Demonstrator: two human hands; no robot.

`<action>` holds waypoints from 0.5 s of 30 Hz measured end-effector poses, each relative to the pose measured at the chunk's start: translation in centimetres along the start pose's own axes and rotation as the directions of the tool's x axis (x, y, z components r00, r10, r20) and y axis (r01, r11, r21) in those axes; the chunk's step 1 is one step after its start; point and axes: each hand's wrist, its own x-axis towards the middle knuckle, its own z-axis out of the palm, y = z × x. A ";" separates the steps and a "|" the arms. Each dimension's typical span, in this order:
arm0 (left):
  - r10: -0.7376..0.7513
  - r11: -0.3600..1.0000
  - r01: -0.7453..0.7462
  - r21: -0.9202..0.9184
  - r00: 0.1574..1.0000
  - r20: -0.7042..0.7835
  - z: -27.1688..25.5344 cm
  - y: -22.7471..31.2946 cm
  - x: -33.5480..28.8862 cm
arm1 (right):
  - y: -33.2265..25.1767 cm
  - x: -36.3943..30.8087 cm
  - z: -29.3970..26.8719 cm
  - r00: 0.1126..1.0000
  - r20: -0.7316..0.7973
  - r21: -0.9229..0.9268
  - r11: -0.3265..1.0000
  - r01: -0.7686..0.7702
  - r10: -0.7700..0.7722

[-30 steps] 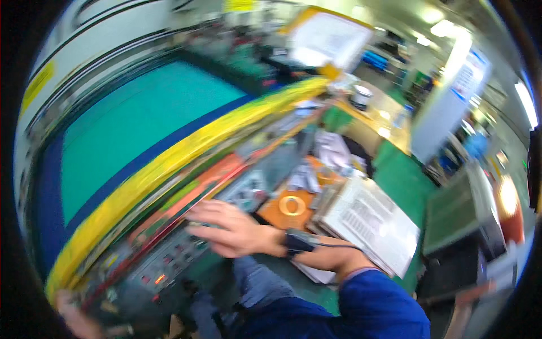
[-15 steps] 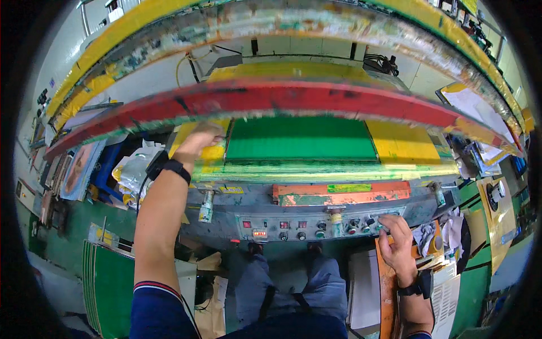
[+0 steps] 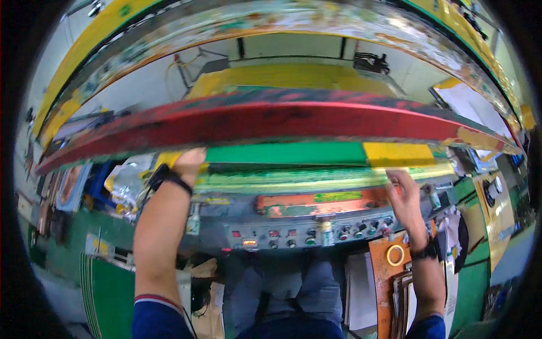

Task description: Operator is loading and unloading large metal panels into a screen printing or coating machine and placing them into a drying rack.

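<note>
Head view: a red frame bar [image 3: 271,123] stretches across the middle, blurred, and hides the rear part of the green panel [image 3: 282,153], which lies on the machine bed behind a paint-streaked front ledge [image 3: 293,179]. The left hand [image 3: 191,160] is at the panel's left end, its fingertips lost behind the bar, so I cannot tell how far it is open or whether it grips anything. The right hand [image 3: 403,195] hangs over the machine's front by the right end of an orange strip [image 3: 282,207], fingers loosely bent, thumb apart, with nothing seen in it; whether it touches the strip is unclear. Higher up, a paint-spattered frame [image 3: 254,25] arches over everything. Below the strip runs a control panel [image 3: 263,237] with knobs and a lit display. Near the right forearm, a ring of tape [image 3: 387,255] rests on an orange board [image 3: 381,282], beside a stack of pale sheets [image 3: 361,294]. At lower left are stacked green boards [image 3: 113,299], with crumpled clear plastic [image 3: 130,178] farther up, beside the machine. Far right, a round container [image 3: 495,191] stands on a yellowish tabletop [image 3: 501,226].
</note>
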 end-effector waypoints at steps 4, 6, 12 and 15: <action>-0.304 0.843 0.017 -0.537 0.839 -0.451 -1.2 -4.1 -0.2 | 10.5 12.5 5.1 0.996 -0.024 0.029 0.996 -0.080 0.081; -0.391 0.024 -0.223 -0.975 0.895 -0.214 1.0 0.7 -3.5 | 10.6 17.7 7.1 0.961 0.025 0.225 0.935 -0.275 0.277; -0.469 0.552 -0.094 -0.828 0.787 -0.402 -2.9 3.9 -10.7 | 7.6 22.9 9.8 0.912 0.227 0.812 0.450 -0.371 0.342; -0.414 0.611 0.269 -0.745 0.910 -0.012 -9.7 4.9 -15.5 | -3.4 13.3 5.9 0.962 0.179 0.951 0.215 -0.223 0.204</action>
